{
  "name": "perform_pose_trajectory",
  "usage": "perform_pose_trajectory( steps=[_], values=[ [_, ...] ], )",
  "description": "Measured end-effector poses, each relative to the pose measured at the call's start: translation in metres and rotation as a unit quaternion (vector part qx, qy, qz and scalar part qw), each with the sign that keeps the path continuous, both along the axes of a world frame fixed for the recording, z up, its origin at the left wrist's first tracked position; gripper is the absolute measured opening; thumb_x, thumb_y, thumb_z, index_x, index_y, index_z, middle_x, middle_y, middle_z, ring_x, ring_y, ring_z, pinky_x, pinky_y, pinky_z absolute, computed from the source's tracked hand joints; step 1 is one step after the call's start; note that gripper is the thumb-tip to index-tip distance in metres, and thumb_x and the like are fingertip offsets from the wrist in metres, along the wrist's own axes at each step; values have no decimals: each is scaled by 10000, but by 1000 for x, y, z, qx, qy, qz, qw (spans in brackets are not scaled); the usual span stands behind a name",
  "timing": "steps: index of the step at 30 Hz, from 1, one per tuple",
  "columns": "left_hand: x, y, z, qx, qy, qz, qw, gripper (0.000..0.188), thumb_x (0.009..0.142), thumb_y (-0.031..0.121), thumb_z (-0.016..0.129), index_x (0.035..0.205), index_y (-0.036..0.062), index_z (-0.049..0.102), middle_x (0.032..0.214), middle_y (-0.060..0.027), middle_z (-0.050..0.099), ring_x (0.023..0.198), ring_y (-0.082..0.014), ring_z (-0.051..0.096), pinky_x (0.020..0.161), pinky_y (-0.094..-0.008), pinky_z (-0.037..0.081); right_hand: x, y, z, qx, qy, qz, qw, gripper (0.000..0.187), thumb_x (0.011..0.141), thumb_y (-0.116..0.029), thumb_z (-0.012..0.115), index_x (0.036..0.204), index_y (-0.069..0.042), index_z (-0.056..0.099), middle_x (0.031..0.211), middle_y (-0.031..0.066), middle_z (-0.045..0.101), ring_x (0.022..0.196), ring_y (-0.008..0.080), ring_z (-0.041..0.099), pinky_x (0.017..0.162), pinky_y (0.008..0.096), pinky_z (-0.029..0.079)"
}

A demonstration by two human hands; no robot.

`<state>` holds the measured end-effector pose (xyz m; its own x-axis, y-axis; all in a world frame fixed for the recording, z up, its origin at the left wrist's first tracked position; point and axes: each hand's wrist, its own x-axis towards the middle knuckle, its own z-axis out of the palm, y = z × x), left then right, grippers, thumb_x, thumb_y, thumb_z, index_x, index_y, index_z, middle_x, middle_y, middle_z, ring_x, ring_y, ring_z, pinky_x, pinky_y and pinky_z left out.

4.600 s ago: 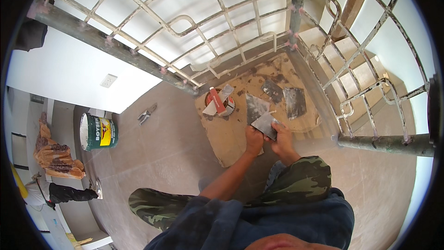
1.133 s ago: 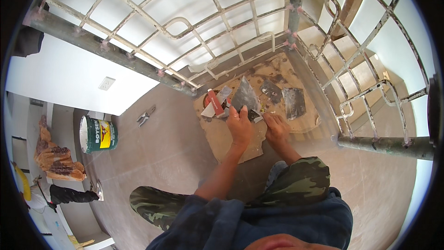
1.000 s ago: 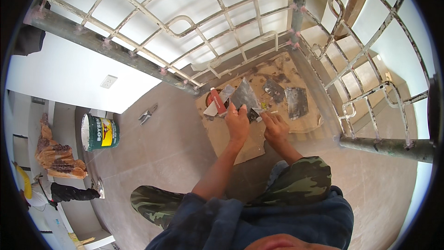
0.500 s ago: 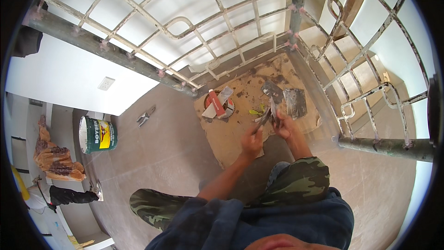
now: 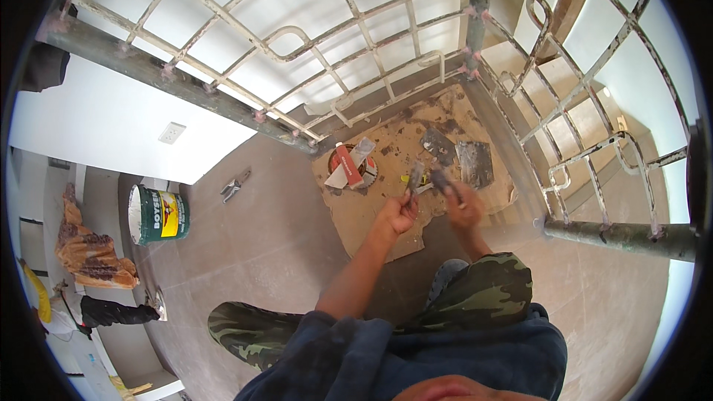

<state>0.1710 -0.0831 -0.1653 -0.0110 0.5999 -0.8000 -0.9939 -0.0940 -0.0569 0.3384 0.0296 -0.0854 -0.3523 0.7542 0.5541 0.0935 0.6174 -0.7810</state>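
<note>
My left hand [image 5: 399, 215] is closed around the handle of a putty knife [image 5: 416, 177], its thin grey blade pointing away from me. My right hand [image 5: 465, 212] grips a dark, flat-bladed scraper [image 5: 443, 180], smeared by motion. Both tools are held close together over a stained cardboard sheet [image 5: 356, 226]. Behind them lies a small yellow-green item [image 5: 405, 178], partly hidden. Farther off, a dark flat plate [image 5: 438, 145] and a grey-smeared square plate [image 5: 474, 165] rest on the cardboard. Left of my hands stands a round can [image 5: 373, 171] with a red carton [image 5: 349, 165] across it.
Metal grilles with chipped paint [image 5: 360, 18] rise ahead and right. Pliers [image 5: 236, 186] lie on the tiled floor at left, near a green bucket [image 5: 175, 217]. A brown stained cloth [image 5: 96, 256] hangs farther left, beside a person in black trousers [image 5: 119, 313].
My hands have moved apart sideways, the left one leftward, the right one slightly right. The two blades, close together before, now show a gap between them.
</note>
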Motion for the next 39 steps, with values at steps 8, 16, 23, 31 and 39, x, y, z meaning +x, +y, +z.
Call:
perform_pose_trajectory(
  steps=[8, 16, 23, 31, 39],
  values=[
    [23, -27, 61, -79, 261, 68, 960, 54, 967, 69, 532, 1000, 30, 548, 937, -93, 647, 820, -160, 648, 607, -296, 570, -19, 42, -81, -380, 26, -68, 922, 302, 886, -242, 687, 1115, -48, 660, 970, 104, 699, 830, 283, 664, 746, 376, 508],
    [71, 0, 53, -153, 744, 7, 651, 173, 915, 133, 664, 968, 42, 528, 744, -32, 597, 651, -109, 575, 556, -260, 494, 8, 27, -58, -763, 138, 143, 615, 282, 879, -301, 706, 1095, -139, 624, 1021, 23, 665, 743, 179, 620, 665, 345, 500],
    [40, 14, 65, -134, 546, 62, 825, 107, 925, 119, 638, 952, 54, 557, 849, -59, 634, 675, -160, 629, 591, -331, 541, 24, 21, -44, -653, 189, 53, 731, 293, 898, -275, 685, 1088, -65, 610, 960, 43, 652, 796, 187, 624, 702, 331, 500],
    [23, -6, 8, -94, 65, 47, 992, 118, 954, 99, 589, 1056, 40, 587, 953, -98, 660, 851, -242, 664, 667, -357, 597, 5, -10, -29, -287, -5, -72, 955, 354, 906, -240, 656, 1126, 29, 586, 948, 135, 641, 874, 218, 612, 791, 353, 487],
    [31, -43, 24, -94, 172, 53, 979, 211, 980, 142, 556, 1176, 69, 529, 1046, -104, 635, 946, -281, 643, 807, -467, 565, -14, 21, -84, -420, 44, -128, 897, 275, 899, -182, 667, 1086, 4, 592, 1019, 120, 613, 905, 203, 578, 799, 334, 467]
  ],
)
